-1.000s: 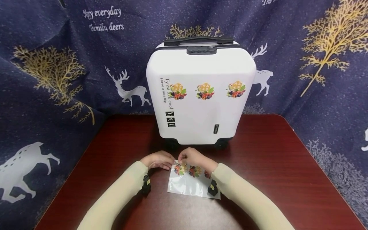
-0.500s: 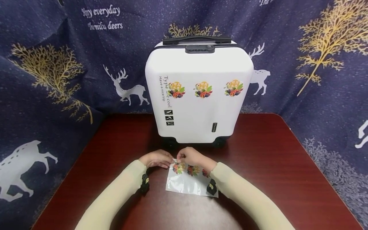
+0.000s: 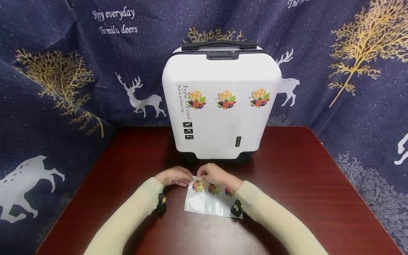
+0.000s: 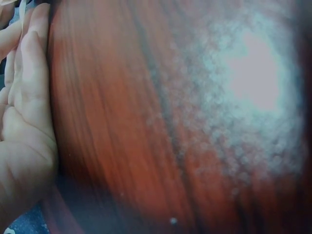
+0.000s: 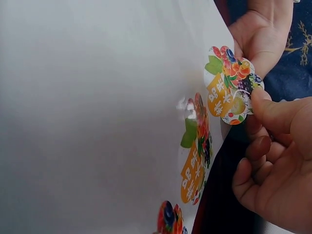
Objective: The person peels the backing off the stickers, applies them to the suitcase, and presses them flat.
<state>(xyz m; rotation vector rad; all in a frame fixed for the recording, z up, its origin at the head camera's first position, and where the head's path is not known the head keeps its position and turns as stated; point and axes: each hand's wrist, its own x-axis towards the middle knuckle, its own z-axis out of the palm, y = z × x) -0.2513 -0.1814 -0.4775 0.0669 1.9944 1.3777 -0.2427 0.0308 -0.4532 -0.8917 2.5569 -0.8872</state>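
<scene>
A white glossy sticker sheet lies on the table, with a row of fruit-print stickers near its far edge. At its far left corner my left hand pinches the sheet between thumb and fingers; a pale strip of it shows there in the left wrist view. My right hand is beside it, thumb and index finger pinching the edge of a fruit sticker. In the right wrist view this sticker's pinched side stands out past the sheet's edge. Another fruit sticker sits flat on the sheet next to it.
Behind the hands stands a white suitcase with a black handle. Three fruit stickers cross its upper front in a row, including a middle sticker. A dark red wooden table carries everything, and a blue deer-print cloth hangs behind.
The head view shifts slightly. Both hands stay at the sheet's far left corner with the same grips, and nothing else visibly moves.
</scene>
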